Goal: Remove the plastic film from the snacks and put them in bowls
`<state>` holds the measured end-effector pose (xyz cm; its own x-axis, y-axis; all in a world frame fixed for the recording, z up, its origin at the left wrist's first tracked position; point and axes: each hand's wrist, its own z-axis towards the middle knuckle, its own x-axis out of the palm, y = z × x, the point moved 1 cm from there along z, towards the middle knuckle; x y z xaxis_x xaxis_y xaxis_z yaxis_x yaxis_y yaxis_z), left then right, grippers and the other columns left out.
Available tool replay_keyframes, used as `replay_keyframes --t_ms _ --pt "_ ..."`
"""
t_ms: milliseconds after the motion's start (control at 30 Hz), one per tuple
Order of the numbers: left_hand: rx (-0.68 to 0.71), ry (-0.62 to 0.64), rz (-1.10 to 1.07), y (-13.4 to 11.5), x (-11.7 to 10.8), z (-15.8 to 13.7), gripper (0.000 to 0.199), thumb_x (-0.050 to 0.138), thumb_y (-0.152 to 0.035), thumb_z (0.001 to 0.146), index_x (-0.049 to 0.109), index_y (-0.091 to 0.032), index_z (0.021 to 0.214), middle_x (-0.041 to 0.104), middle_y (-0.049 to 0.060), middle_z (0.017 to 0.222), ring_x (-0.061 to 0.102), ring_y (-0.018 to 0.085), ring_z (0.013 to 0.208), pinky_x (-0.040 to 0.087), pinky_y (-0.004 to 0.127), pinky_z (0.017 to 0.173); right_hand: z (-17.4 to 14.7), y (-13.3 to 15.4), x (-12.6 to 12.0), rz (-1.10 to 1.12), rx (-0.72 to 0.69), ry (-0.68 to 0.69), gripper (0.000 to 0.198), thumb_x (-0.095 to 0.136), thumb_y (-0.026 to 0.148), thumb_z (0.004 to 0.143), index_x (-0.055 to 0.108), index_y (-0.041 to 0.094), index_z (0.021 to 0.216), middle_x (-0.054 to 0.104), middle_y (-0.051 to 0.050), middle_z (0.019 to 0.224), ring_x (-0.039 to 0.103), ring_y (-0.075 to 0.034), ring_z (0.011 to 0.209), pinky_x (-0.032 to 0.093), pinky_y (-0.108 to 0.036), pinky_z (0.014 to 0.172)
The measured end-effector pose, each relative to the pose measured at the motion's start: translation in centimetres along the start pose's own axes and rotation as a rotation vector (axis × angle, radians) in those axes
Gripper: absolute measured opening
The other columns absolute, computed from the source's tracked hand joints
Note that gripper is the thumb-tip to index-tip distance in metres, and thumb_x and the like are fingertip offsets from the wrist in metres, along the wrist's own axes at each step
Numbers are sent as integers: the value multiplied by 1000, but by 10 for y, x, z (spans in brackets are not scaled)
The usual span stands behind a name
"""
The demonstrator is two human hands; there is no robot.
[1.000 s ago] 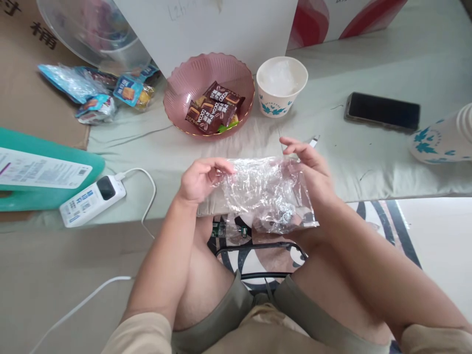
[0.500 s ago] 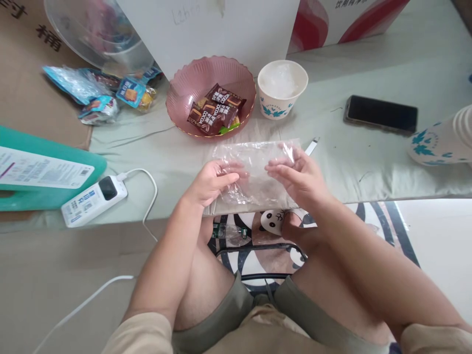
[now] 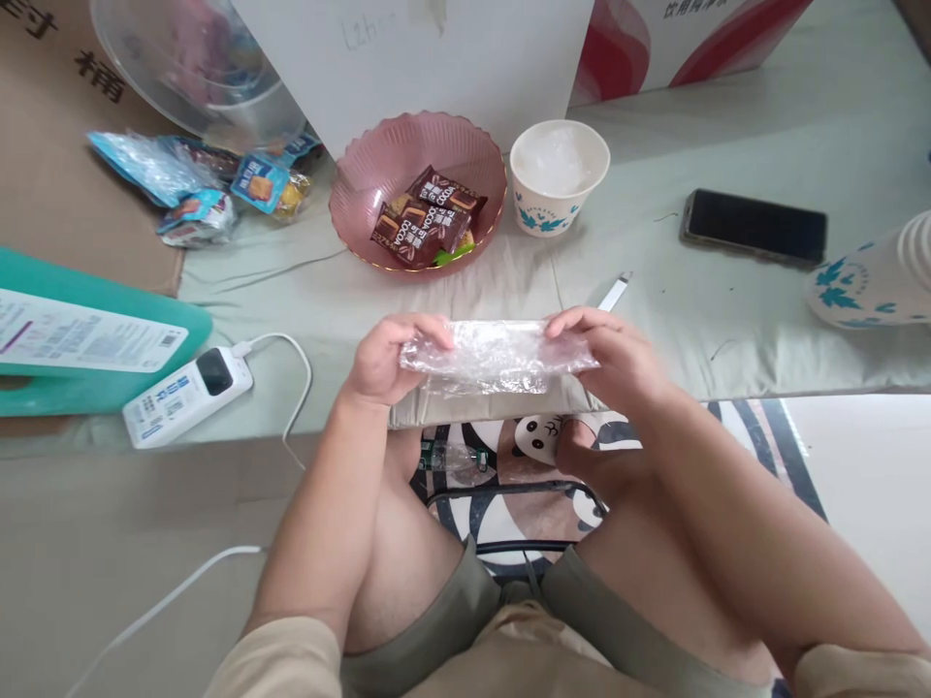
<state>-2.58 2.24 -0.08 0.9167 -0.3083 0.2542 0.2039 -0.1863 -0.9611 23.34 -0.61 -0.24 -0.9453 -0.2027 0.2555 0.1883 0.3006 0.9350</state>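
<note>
A clear, crinkled plastic bag (image 3: 501, 357) is stretched between my two hands at the near edge of the cloth-covered table. My left hand (image 3: 393, 354) grips its left end, thumb and fingers closed on the film. At the right end my right hand (image 3: 615, 351) pinches it the same way, with some fingers hidden behind or under the plastic. The bag looks folded over into a narrow strip. Just beyond my right hand lies a small silver nail clipper-like tool (image 3: 615, 291), partly covered by the fingers.
A pink bowl (image 3: 349, 204) holds brown cocoa snack packs (image 3: 429, 218). Beside it stands a paper cup (image 3: 547, 208) with clear plastic inside. A phone (image 3: 754, 226) and stacked cups (image 3: 865, 276) lie right. Left are a white power strip (image 3: 187, 396), a green jug (image 3: 109, 320) and snack bags (image 3: 196, 189).
The bag, spread flat and wide before, is now folded down into a narrower strip. My hands have moved slightly apart and closed on its ends.
</note>
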Motion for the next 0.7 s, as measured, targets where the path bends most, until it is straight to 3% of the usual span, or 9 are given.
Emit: replay_keyframes --t_ms 100,167,200,267,333,400,467,600,700 --pt "61 -20 257 7 0 4 30 68 -43 77 71 -19 60 66 6 72 61 15 63 48 29 55 2 1 2 107 40 -47 32 68 48 76 64 23 95 65 -3 83 61 -17 71 51 -32 64" --pt "132 -80 457 15 2 6 9 72 -29 73 71 -20 73 69 5 84 64 16 73 51 29 62 3 -2 3 51 85 -98 47 80 43 71 60 26 110 65 0 82 61 -16 72 49 -30 65" --pt "197 -132 542 19 4 7 11 71 -23 72 71 -20 82 69 5 90 66 17 80 53 29 68 3 -4 4 -8 110 -107 53 84 38 68 58 26 112 64 2 80 60 -15 70 47 -29 65" --pt "398 -333 687 25 9 7 19 65 -17 74 68 -21 93 68 5 96 67 19 91 55 33 80 2 -7 7 -118 127 -107 45 85 35 67 59 24 102 61 3 76 55 -13 67 42 -28 63" --pt "619 -560 794 28 18 3 13 63 -14 79 64 -21 89 65 4 92 64 19 91 54 34 85 1 -9 11 -150 73 -121 30 80 36 73 56 21 85 59 2 76 51 -12 67 38 -27 63" --pt "719 -622 816 31 29 -1 2 62 -20 85 61 -21 86 63 3 85 62 18 85 53 34 83 -2 -9 16 -116 -2 -122 26 75 36 78 53 21 79 62 1 82 54 -13 73 40 -28 67" --pt "627 -451 744 34 41 -4 14 63 -34 90 63 -21 95 67 5 91 65 19 89 53 35 84 -5 -9 22 -53 -40 -76 26 72 37 82 52 21 80 61 1 82 54 -13 74 40 -28 68" --pt "260 33 444 38 57 -3 56 72 -61 83 65 -21 122 73 8 107 69 23 95 55 35 81 -11 -7 31 81 -47 86 35 73 48 84 50 22 81 52 3 75 47 -11 66 38 -27 63" --pt "119 65 357 36 57 -1 44 77 -58 81 73 -22 105 70 4 88 64 19 78 50 30 70 -11 -3 28 -10 -109 0 35 73 52 85 53 24 87 59 0 86 56 -15 76 46 -30 70"
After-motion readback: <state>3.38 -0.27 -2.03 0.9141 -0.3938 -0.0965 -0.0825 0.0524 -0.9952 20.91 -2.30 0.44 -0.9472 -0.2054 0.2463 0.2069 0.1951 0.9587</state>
